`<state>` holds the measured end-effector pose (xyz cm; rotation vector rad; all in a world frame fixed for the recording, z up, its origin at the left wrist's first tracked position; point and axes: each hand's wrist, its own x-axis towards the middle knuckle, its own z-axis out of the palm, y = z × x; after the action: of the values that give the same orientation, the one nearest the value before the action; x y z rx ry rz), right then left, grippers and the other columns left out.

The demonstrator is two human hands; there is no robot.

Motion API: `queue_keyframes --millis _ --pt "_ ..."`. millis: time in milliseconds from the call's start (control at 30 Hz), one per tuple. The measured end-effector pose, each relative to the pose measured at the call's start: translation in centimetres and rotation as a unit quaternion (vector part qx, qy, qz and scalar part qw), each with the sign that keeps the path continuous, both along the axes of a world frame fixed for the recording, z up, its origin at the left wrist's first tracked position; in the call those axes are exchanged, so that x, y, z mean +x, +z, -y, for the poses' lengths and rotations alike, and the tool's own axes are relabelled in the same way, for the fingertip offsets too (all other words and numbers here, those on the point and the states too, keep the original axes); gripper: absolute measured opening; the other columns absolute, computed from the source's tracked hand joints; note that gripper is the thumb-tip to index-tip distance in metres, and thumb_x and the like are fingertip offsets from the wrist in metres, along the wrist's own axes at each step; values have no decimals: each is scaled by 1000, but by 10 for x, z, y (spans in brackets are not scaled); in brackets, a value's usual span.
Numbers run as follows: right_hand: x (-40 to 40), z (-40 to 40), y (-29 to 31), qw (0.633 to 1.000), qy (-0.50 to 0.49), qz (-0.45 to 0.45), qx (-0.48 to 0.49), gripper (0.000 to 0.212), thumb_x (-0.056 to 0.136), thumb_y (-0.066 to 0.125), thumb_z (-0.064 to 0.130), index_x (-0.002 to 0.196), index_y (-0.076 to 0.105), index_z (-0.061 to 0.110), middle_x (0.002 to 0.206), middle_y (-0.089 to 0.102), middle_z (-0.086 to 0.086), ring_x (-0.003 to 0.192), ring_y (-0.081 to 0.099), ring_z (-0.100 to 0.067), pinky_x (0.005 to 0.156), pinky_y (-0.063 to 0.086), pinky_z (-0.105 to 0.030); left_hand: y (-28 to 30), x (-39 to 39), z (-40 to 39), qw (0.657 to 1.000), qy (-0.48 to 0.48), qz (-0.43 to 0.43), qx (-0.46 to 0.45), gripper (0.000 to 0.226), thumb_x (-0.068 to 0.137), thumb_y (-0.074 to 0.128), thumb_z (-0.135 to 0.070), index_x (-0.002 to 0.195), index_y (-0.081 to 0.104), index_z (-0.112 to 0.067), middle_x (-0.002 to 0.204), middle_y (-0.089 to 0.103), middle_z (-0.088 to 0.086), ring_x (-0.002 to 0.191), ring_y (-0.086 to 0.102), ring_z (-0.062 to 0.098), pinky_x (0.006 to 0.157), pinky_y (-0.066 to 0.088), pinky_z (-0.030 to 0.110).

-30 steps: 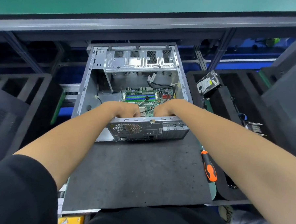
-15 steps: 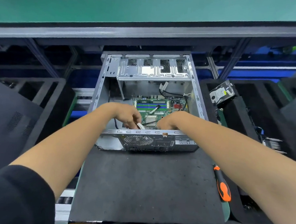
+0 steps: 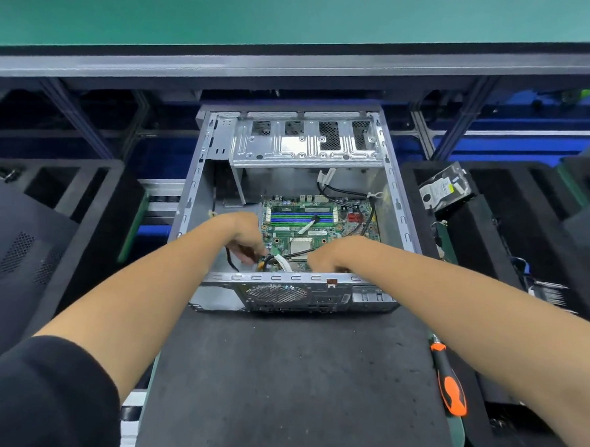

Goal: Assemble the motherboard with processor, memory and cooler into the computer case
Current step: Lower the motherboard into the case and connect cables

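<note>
Down inside the open computer case [image 3: 285, 281], both hands work at the near edge of the green motherboard [image 3: 321, 224]. That board lies flat on the case floor, just beyond the knuckles, with its blue and green memory slots [image 3: 300, 216] farther out from the hands and a square processor socket [image 3: 299, 245] between the 2 wrists.

On the left, the left hand [image 3: 243, 236] has its fingers curled downward around a black cable [image 3: 230, 261] near a white connector [image 3: 282, 262]; it appears to pinch that cable, though the fingertips are partly hidden by the hand itself. Over on the right, the right hand [image 3: 333, 256] is curled with its fingers tucked below the case's near rim, so I cannot tell whether it grasps anything.

Beyond both hands, a silver drive cage [image 3: 304, 148] spans the far end of the case, and black wires [image 3: 366, 213] loop past the right hand along the board's right side.

Toward the body from the hands, the case rests on a dark foam mat [image 3: 278, 376]. Beside the right forearm lies an orange-and-black screwdriver [image 3: 449, 385], apart from the case. Farther right and beyond that arm, a bagged hard drive [image 3: 442, 188] sits in a black foam tray [image 3: 491, 233].
</note>
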<state>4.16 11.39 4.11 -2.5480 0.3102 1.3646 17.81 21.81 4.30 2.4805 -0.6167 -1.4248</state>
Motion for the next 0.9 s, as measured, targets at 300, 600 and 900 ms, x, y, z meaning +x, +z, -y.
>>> queue_keyframes --millis 300,600,900 --pt "0 1 -1 997 -39 -47 42 36 101 46 8 136 44 -2 138 44 -17 108 52 -23 75 49 -17 -7 -12 7 1000 14 4 3 13 87 62 1 83 51 4 80 63 22 75 70 32 79 57 42" --pt "0 -5 5 996 -76 -36 35 50 106 36 22 149 28 -3 160 21 -14 145 25 -28 112 25 -37 -6 -12 6 999 -16 35 9 15 84 64 7 80 50 3 75 62 21 62 68 25 54 58 30" --pt "4 -7 16 993 -104 -45 26 58 107 31 31 151 18 -3 160 18 -15 115 49 -21 86 46 -26 1 -15 6 991 -58 92 76 35 93 58 -9 59 53 -5 35 54 -3 27 50 4 29 35 13"
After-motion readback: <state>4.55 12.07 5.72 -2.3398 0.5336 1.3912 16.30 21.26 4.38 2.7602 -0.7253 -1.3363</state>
